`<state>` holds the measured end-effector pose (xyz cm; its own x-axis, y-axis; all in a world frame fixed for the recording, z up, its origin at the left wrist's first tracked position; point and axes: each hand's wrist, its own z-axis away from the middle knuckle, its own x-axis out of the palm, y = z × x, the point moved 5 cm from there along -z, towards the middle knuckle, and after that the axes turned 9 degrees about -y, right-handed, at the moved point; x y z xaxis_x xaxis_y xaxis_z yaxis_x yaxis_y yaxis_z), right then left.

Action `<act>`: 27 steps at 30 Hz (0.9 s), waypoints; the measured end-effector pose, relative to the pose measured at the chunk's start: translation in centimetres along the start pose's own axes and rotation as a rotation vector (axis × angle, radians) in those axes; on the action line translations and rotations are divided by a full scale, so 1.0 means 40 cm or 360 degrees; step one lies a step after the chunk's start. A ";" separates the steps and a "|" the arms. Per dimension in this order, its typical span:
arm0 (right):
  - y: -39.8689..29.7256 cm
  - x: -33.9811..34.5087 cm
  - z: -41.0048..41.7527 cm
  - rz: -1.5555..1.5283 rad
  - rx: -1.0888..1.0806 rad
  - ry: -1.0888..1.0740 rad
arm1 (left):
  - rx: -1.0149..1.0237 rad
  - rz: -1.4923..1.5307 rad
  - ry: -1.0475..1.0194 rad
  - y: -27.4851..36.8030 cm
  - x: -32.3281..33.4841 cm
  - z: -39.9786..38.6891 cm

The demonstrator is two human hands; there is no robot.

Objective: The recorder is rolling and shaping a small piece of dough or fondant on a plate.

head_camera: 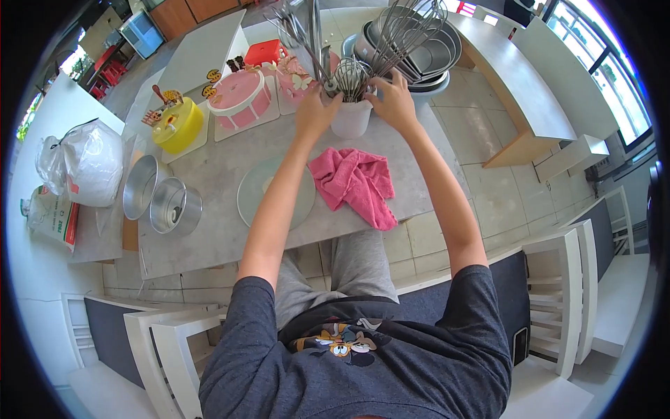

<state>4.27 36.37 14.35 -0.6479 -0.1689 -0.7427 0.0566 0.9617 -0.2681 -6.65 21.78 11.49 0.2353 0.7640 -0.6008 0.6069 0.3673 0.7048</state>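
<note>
A white plastic container stands towards the far side of the grey table, filled with wire whisks and other metal tools. My left hand is at its left rim, close to the tool handles. At the right rim is my right hand, its fingers beside the whisks. Whether either hand grips the container or a tool is hard to tell. Nearer me lies a crumpled pink cloth, next to a round glass turntable partly hidden by my left forearm.
Pink cakes and a yellow cake stand at the back left. Two round metal pans sit by the left edge, near a plastic bag. Metal bowls are stacked in a basin at the far right.
</note>
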 end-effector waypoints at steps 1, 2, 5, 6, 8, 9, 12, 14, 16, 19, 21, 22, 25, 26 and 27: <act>0.013 0.006 -0.007 -0.0162 0.0111 -0.0140 | -0.0009 -0.0003 -0.0004 0.007 -0.003 0.007; 0.027 0.016 -0.012 -0.0325 0.0222 -0.0279 | 0.0015 0.0014 0.0144 0.020 -0.012 0.020; 0.065 0.073 -0.030 -0.0750 0.0140 -0.0621 | -0.0019 0.0060 0.0351 0.031 -0.018 0.028; 0.058 0.082 -0.027 -0.0756 0.0134 -0.0627 | -0.0088 0.0089 0.0399 0.024 -0.023 0.030; 0.046 0.083 -0.016 -0.1045 0.0098 -0.0423 | 0.0021 -0.0052 0.0477 0.033 -0.036 0.037; 0.035 0.082 -0.009 -0.1045 0.0097 -0.0426 | 0.0137 -0.0186 0.0544 0.051 -0.043 0.041; -0.012 0.040 0.004 -0.0906 0.0129 -0.0090 | 0.0068 -0.0156 0.0552 0.083 -0.067 0.042; -0.035 0.015 0.006 -0.0652 0.0243 0.0107 | 0.0087 -0.0116 0.0570 0.066 -0.073 0.039; -0.028 0.011 0.001 -0.0656 0.0214 0.0134 | 0.0116 -0.0072 0.0594 0.057 -0.074 0.025; -0.008 0.012 -0.006 -0.0704 0.0214 0.0142 | -0.0146 0.0305 0.0487 0.017 -0.058 0.003; 0.009 0.019 -0.018 -0.0752 0.0231 0.0121 | -0.0064 0.0275 0.0357 0.007 -0.058 -0.018; 0.018 0.020 -0.025 -0.0824 0.0218 0.0154 | -0.0066 0.0273 0.0368 -0.005 -0.065 -0.025; 0.017 0.003 -0.021 -0.0877 0.0243 0.0211 | 0.0218 0.0020 0.0514 0.029 -0.084 -0.017; 0.019 -0.009 -0.019 -0.0778 0.0198 0.0260 | 0.0206 0.0231 0.0502 0.034 -0.081 -0.012; 0.023 -0.030 -0.015 -0.0670 0.0154 0.0314 | 0.0198 0.0449 0.0485 0.054 -0.078 -0.007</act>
<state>4.66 37.60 15.36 -0.7610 -0.4867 -0.4290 -0.1774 0.7922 -0.5839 -6.29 20.34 15.00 0.1812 0.9539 -0.2391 0.6424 0.0693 0.7632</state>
